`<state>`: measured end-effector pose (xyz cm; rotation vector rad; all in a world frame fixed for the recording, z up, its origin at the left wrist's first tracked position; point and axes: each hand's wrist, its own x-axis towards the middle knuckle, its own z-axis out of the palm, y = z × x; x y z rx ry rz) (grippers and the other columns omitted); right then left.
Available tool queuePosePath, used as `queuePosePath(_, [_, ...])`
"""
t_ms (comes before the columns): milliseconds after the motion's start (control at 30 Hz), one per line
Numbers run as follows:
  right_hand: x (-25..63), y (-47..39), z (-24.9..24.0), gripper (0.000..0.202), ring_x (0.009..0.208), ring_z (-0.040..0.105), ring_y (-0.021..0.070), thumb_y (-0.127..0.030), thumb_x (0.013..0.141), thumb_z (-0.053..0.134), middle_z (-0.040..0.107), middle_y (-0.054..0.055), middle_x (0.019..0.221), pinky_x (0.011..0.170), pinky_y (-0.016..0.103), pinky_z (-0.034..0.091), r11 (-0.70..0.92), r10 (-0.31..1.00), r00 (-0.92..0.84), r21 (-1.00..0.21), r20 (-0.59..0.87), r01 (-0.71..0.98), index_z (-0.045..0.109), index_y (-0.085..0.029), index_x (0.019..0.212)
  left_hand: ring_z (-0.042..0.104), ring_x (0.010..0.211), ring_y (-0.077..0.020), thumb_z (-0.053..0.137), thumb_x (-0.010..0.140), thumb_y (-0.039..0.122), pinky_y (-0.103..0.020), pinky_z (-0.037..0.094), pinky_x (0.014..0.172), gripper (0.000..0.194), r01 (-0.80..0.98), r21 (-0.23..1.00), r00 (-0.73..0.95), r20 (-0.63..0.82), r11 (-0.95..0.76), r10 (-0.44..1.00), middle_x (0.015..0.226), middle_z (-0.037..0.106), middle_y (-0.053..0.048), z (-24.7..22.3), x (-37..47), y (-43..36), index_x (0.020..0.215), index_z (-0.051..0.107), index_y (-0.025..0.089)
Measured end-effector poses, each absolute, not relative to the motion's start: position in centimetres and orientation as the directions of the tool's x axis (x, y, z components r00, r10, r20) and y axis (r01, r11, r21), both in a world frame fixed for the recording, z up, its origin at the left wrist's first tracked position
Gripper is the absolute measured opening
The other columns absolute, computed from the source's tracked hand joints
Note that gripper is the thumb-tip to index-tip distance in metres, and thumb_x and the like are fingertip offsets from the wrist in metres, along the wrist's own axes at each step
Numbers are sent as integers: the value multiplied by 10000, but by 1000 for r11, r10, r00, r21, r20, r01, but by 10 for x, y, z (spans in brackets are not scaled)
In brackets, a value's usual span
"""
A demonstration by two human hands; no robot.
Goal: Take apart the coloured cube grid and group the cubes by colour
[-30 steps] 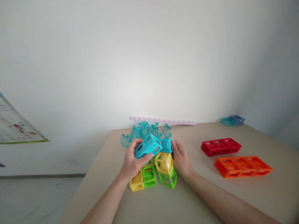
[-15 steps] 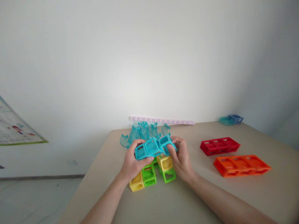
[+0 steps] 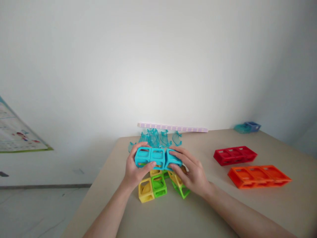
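Above the table I hold light-blue hollow cube blocks. My left hand [image 3: 135, 168] grips a joined pair of blue blocks [image 3: 150, 156], thumb across the front. A third blue block [image 3: 172, 158] sits in the fingers of my right hand [image 3: 192, 170], close against the pair's right end at a slight angle; whether it is linked cannot be made out. Below them lie yellow blocks [image 3: 146, 190] and green blocks [image 3: 158, 185], some joined together and partly hidden by my hands and the blue blocks. A green block [image 3: 183, 191] under my right hand stands tilted.
To the right lie a red three-block row [image 3: 235, 155] and an orange three-block row [image 3: 259, 177]. Clear teal curved pieces [image 3: 154, 138] stand behind my hands. A lilac strip [image 3: 173, 127] rests along the wall. A dark-blue block [image 3: 253, 126] sits in the far right corner.
The right blue block has turned to line up more nearly with the pair, and the pair has levelled out. Both have shifted slightly left. The green block beneath my right hand has tipped.
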<state>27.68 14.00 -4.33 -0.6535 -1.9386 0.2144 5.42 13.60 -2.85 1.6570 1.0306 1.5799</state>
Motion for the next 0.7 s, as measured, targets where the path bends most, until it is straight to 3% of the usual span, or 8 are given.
queuePosePath(167, [274,131,-40,480,1228,510,231,-181,874,606,525,97,1345,1025,380,437,825,550,-321,-441,771,354,432,-254,1315,645,902,-212,807,644,232,-251,540,732,728,29,859,-61,512,-512,857,1120,610,-73,-30,55,138,1304,500,247])
queuePosePath(300, [269,127,-42,627,1194,530,255,-245,844,624,481,106,1389,973,390,471,745,655,-247,-556,714,369,331,-247,1398,658,872,-181,833,604,172,-236,538,733,659,-202,843,-150,477,-499,866,1047,645,-36,-40,55,146,1191,545,255])
queuePosePath(433, [265,129,-46,765,1145,558,259,-299,814,650,535,105,1319,968,406,465,648,761,-280,-679,585,344,223,-225,1445,656,807,-152,857,547,123,-241,535,732,677,-294,820,-197,452,-492,870,1004,654,-10,-45,54,150,1135,549,254])
queuePosePath(600, [267,134,-44,661,1020,619,232,-301,826,647,615,73,1195,887,366,503,604,790,-348,-741,506,295,302,-235,1386,640,720,-126,856,553,146,-251,532,712,601,-406,778,-217,427,-479,878,866,669,22,-39,58,149,1066,559,243])
queuePosePath(700, [268,134,-42,652,1063,600,249,-299,813,666,586,94,1247,905,386,499,634,757,-416,-719,503,284,334,-223,1368,641,710,-135,850,570,188,-278,526,725,505,-457,759,-219,410,-464,885,821,673,17,-37,63,149,986,564,219])
